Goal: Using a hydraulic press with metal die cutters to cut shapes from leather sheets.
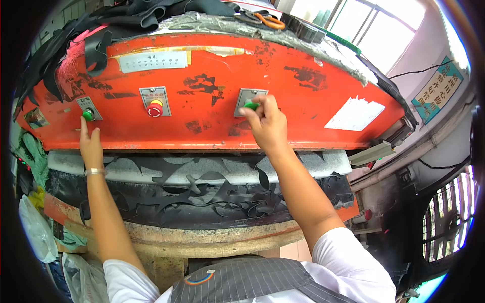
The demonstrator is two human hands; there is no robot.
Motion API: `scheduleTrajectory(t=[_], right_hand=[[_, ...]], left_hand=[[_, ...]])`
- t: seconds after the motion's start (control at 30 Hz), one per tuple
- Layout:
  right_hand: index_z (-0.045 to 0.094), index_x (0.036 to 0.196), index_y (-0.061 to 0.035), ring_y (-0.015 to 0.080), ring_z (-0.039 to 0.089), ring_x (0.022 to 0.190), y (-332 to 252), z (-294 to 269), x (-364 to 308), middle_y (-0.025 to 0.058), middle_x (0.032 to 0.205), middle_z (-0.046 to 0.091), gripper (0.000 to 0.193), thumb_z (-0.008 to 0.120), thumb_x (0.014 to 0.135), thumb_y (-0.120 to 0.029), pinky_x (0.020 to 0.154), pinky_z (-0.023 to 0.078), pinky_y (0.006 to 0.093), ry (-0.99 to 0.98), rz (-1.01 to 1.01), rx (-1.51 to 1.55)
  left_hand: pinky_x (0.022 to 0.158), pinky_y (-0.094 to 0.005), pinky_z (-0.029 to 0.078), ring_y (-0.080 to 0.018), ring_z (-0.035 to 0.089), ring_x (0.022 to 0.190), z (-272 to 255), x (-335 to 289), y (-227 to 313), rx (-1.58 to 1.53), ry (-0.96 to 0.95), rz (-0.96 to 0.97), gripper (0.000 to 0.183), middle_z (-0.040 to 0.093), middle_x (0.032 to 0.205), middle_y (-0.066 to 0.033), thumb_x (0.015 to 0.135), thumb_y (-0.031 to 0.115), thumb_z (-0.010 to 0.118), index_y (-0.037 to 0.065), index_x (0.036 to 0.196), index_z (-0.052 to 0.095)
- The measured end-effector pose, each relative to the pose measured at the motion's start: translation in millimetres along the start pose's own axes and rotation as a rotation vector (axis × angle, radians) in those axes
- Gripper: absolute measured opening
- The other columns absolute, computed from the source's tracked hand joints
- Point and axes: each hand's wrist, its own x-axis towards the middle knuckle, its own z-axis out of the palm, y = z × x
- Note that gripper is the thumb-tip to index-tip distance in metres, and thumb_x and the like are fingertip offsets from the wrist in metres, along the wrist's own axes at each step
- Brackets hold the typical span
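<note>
On the orange-red machine front [202, 131], my left hand [91, 146] reaches up to a green push button [88, 115] at the left. Its index finger is stretched out with the tip at the button's lower edge, and the thumb stands apart. Farther right, my right hand [269, 123] is at a second green push button [250, 105] on a metal plate. The fingers are bent, the thumb is apart from them, and they partly cover this button. Whether either button is pressed in, I cannot tell. Neither hand holds anything.
Between the green buttons sits a red emergency stop button [154, 108] with a yellow collar. Beneath the machine front, black cut sheet scraps [227, 197] lie by a white pad [136, 174]. Orange-handled scissors [270, 21] and black strips [126, 22] rest on top.
</note>
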Motion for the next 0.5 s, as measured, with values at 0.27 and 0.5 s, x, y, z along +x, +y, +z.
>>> scheduleTrajectory(t=[0.27,0.5], right_hand=[[0.062,0.100,-0.0068,0.0326,0.062,0.084,14,-50,-170,0.0127,0.087,0.063,0.045,0.070,0.079,-0.045,0.077,0.049,0.0431,-0.895,-0.149,-0.133],[0.060,0.107,-0.0054,0.0302,0.058,0.095,0,-95,-260,0.0093,0.097,0.060,0.050,0.075,0.070,-0.035,0.080,0.049,0.0386,-1.004,-0.178,-0.228]], left_hand=[[0.072,-0.0326,0.051,-0.0198,0.066,0.079,5,-231,59,0.003,-0.761,-0.123,0.007,0.069,0.088,-0.0091,0.081,0.012,0.066,0.007,0.084,0.068],[0.074,-0.0374,0.052,-0.0286,0.062,0.078,18,-352,104,0.109,-0.914,0.326,0.020,0.067,0.082,-0.0086,0.077,0.024,0.068,0.008,0.088,0.071]])
